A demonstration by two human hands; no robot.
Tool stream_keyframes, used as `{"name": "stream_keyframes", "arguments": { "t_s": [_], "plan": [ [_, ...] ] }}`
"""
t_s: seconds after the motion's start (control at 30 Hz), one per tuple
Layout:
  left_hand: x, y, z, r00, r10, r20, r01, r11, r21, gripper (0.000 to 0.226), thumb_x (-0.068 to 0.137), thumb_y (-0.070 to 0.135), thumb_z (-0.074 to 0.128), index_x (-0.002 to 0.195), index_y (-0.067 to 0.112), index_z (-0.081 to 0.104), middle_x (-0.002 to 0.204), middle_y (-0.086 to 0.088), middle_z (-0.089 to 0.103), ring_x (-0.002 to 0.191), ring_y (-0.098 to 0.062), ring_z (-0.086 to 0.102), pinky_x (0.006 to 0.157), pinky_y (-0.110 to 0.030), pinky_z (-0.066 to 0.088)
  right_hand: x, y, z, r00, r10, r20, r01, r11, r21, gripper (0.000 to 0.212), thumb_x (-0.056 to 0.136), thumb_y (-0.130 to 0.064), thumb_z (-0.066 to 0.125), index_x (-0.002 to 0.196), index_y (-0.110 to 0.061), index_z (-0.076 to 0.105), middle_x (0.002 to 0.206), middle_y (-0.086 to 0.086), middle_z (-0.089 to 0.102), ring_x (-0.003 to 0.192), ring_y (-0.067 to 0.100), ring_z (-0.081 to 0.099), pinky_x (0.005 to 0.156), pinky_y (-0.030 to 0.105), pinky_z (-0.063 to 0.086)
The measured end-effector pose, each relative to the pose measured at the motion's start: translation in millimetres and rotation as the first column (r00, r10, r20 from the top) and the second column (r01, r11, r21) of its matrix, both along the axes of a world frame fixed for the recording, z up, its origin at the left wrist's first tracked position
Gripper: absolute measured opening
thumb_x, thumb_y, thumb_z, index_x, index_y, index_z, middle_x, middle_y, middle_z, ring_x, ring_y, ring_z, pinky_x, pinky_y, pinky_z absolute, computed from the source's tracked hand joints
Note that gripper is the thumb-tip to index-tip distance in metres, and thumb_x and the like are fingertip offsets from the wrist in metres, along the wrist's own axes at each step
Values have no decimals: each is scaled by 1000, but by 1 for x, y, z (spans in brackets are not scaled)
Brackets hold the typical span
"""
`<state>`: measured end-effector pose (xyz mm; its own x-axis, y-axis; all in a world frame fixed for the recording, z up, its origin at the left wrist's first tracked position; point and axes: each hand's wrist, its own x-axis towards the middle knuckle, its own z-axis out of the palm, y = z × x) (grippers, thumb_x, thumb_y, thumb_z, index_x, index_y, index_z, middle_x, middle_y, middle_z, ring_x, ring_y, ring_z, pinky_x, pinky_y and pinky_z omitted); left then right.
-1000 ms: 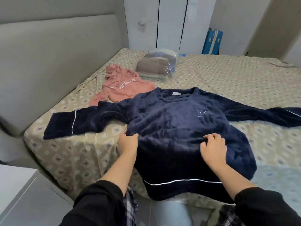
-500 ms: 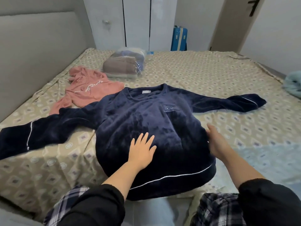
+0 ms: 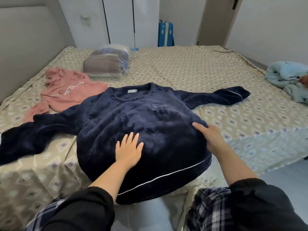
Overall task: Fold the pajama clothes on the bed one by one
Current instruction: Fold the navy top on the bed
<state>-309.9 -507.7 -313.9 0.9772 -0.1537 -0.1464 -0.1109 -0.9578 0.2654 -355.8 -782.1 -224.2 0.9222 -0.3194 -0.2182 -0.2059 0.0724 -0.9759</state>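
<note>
So the navy pajama top (image 3: 133,117) lies face-up at the near edge of the bed (image 3: 200,72), hem drooping off, my left hand (image 3: 129,150) flat with fingers spread to pin the fleece, right hand (image 3: 211,137) open along its side to smooth it before folding.

We have a pajama top (image 3: 133,117) spread flat on the bed (image 3: 183,69) before us, our left hand (image 3: 129,150) on its middle and our right hand (image 3: 210,137) on its right side. A second top (image 3: 70,90) lies just behind its left sleeve, a wrapped bundle (image 3: 106,64) behind that, and crumpled garments (image 3: 286,77) at the bed's right edge.
</note>
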Motion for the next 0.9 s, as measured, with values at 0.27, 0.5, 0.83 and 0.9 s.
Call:
{"name": "stream_keyframes", "arguments": {
  "t_s": [0.27,0.5,0.83,0.9],
  "plan": [
    [4,-1,0,1000,5,-23,-4,1000,26,57,102,50,18,155,33,4,163,7,-2,149,-16,-5,119,-45,2,-13,-37,-15,911,163,-378,-230,963,-138,28,84,-6,63,112,-1,65,98,18,70,91,29,66,83,40,53],
    [3,0,3,1000,-8,-22,9,999,45,58,101,39,28,154,32,5,163,5,-2,149,-17,-3,119,-46,3,-14,-36,-29,840,-118,-530,-383,565,-731,57,77,-29,74,122,-3,51,115,16,60,105,32,58,77,32,41],
    [7,3,9,994,-36,-108,37,999,4,62,98,27,29,154,34,3,163,4,-6,149,-17,-7,119,-47,0,24,-26,-36,859,-25,-512,-198,905,-377,65,85,-56,60,120,-1,58,117,12,64,106,30,60,85,37,47],
    [7,3,9,994,-36,-104,37,999,0,62,98,27,29,154,34,3,163,4,-6,149,-17,-6,119,-47,0,27,-22,-34,846,105,-522,-234,954,-188,55,82,-43,71,116,-1,63,114,12,68,104,27,64,88,35,50]
  ]
}}
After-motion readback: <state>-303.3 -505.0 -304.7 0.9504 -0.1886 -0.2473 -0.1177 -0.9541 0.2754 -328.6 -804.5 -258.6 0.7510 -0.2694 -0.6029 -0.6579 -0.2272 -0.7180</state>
